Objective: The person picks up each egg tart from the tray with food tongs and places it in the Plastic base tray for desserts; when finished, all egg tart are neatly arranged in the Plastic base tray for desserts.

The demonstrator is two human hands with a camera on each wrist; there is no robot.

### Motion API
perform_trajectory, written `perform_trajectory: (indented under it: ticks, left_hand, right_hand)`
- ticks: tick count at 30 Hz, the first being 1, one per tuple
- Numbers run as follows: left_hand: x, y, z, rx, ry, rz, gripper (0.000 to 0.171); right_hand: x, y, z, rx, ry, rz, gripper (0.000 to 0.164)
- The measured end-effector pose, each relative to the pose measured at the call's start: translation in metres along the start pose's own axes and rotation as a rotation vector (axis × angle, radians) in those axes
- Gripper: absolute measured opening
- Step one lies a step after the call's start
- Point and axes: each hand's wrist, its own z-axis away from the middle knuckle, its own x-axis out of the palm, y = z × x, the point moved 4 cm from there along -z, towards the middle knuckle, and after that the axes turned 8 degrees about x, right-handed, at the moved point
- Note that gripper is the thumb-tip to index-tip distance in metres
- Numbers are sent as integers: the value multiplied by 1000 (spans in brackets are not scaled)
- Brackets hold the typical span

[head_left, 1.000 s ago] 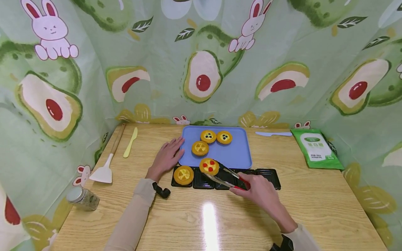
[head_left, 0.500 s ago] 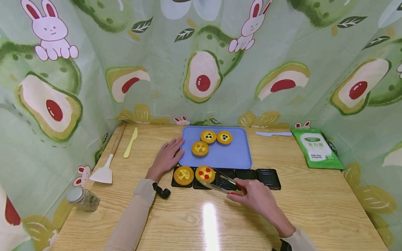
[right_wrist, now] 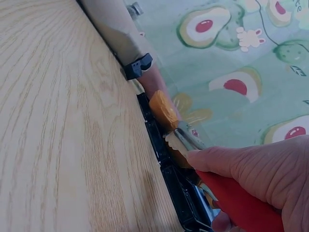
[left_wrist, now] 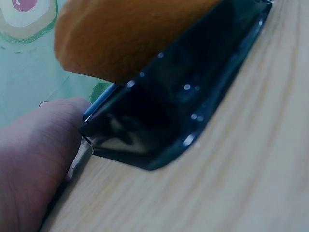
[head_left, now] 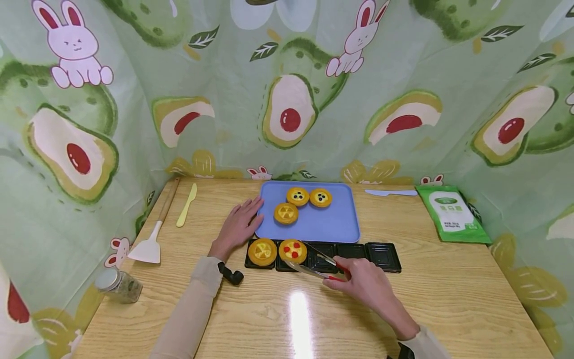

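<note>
My right hand (head_left: pixel 369 286) grips a pair of tongs (head_left: pixel 309 270) by the red handles (right_wrist: pixel 236 203). The metal tips stand around an egg tart with red toppings (head_left: pixel 293 251), which sits in the second compartment of a black plastic tray (head_left: pixel 383 257). Beside it, a tart with yellow fruit pieces (head_left: pixel 262 252) fills the leftmost compartment. My left hand (head_left: pixel 237 223) lies with extended fingers at the left edge of a blue tray (head_left: pixel 332 222). On that blue tray are two tarts with dark berries, one a berry tart (head_left: pixel 320 197), and a tart with yellow wedges (head_left: pixel 286 213).
To the left lie a white spatula (head_left: pixel 148 248), a yellow knife (head_left: pixel 186 205) and a glass jar (head_left: pixel 118 285). A lilac knife (head_left: pixel 391 192) and a green packet (head_left: pixel 453 214) lie at the back right. A patterned curtain (head_left: pixel 242 99) encloses the table's back and sides.
The red-topped tart has come down in the tongs from the blue tray's front edge into the second black compartment. The tong tips have since spread slightly. My left hand has stayed put.
</note>
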Motion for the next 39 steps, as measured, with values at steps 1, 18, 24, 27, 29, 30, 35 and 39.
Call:
perform_trajectory:
  ticks: [1, 18, 24, 27, 29, 30, 35, 39]
  left_hand:
    - [0, 0, 0, 0, 1, 4, 62]
    - [-3, 3, 0, 15, 25, 21, 61]
    - [-2, 2, 0, 12, 18, 10, 62]
    - [-1, 1, 0, 6, 12, 9, 62]
    - [-1, 0, 0, 4, 10, 5, 62]
    - [0, 0, 0, 2, 8, 3, 62]
    - [-1, 1, 0, 3, 9, 3, 62]
    - [-3, 3, 0, 13, 16, 11, 62]
  right_hand:
    - [0, 0, 0, -2, 1, 0, 66]
    - [-8, -1, 2, -23, 20, -9, 50]
    - [-17, -4, 7, -21, 48, -45, 63]
    - [-22, -3, 7, -6, 61, -61, 74]
    - [-24, -3, 7, 2, 71, -65, 77]
    - [-25, -2, 6, 3, 76, -64, 78]
    - [-29, 2, 2, 4, 105, -66, 75]
    - [-32, 7, -2, 12, 122, -80, 76]
